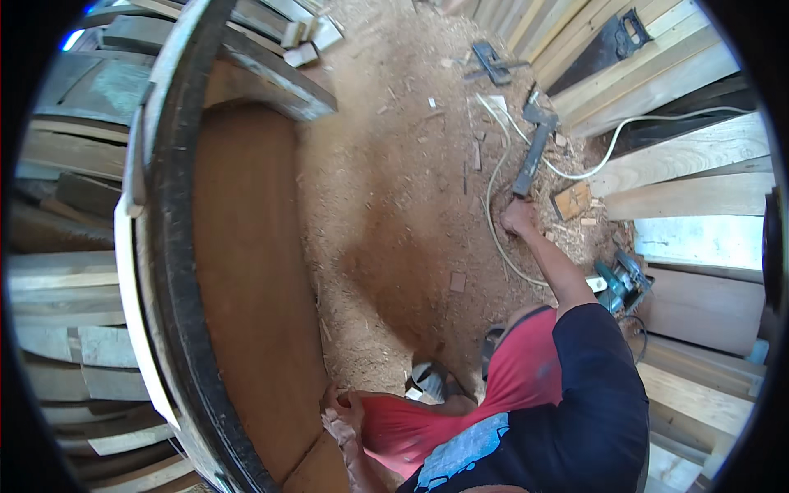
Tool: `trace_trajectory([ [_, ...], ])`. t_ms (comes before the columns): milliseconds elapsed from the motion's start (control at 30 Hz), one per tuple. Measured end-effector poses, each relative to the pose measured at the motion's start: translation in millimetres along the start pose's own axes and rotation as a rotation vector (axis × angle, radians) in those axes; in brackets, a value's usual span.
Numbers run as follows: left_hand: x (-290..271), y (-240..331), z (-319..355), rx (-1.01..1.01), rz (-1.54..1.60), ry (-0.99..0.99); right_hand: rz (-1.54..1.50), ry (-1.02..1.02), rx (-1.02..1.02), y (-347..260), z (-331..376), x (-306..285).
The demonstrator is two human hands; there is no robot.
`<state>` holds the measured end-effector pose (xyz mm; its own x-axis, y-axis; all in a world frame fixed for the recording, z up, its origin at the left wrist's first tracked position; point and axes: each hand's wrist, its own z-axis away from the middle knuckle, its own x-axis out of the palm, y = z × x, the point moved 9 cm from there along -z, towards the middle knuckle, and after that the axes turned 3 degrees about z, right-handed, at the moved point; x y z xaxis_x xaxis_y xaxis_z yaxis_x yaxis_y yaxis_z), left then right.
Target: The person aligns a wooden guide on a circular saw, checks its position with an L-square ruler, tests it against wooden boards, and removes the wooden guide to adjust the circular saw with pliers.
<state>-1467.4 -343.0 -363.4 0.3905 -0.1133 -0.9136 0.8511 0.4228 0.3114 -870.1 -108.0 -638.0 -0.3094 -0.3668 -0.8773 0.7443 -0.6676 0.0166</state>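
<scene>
Reaching down to the floor at the right, my right hand (519, 218) is closed at the near end of a dark grey L-shaped tool (537, 148). Its exact kind is not clear; its wider head points away from me among wood shavings. A small wooden block (571, 200) lies just right of that hand. My left hand (343, 411) is low in the picture, beside the brown side panel of the workbench (251, 246) and the red cloth over my leg. Its fingers look bent, but what they touch is hidden.
A pale cord (495, 197) loops past my right hand. Along the right side are a green circular saw (622, 283), stacked boards (690, 156) and a handsaw (604, 51). Another dark tool (491, 62) lies farther off. Sawdust and offcuts cover the floor (394, 189).
</scene>
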Motion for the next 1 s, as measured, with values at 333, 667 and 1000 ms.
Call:
trace_trajectory([
  [333, 6.5, 5.9, -35.3, -0.114, -0.118, 0.074, -0.729, -0.187, 0.068, 83.4, 110.9, 6.6],
  [667, 51.2, 191.0, -47.7, 0.573, 0.147, -0.152, -0.352, 0.529, 0.006, 124.0, 115.1, -120.6],
  [1000, -15.9, 285.5, -160.8, 0.789, 0.242, 0.074, 0.033, -0.205, 0.241, 271.3, 102.3, -57.0],
])
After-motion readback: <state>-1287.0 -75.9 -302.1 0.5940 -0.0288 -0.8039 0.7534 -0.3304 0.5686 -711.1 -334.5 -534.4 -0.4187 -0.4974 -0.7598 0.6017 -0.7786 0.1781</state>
